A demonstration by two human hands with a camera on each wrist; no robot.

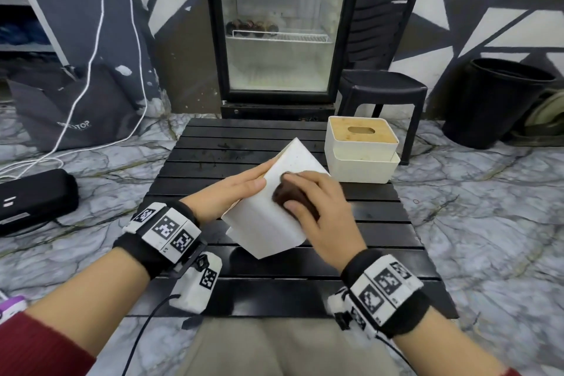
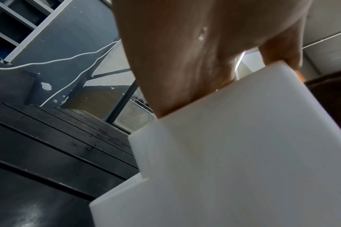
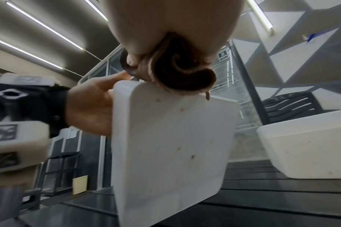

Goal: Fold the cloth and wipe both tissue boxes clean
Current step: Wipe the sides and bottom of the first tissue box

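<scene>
Right hand (image 1: 317, 210) presses cloth (image 1: 290, 197) — tilted tissue box (image 1: 268, 223).

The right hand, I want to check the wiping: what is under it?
Under the right hand a bunched dark brown cloth presses on the tilted white tissue box. The box face beneath the cloth is covered, so its cleanliness cannot be seen.
</scene>
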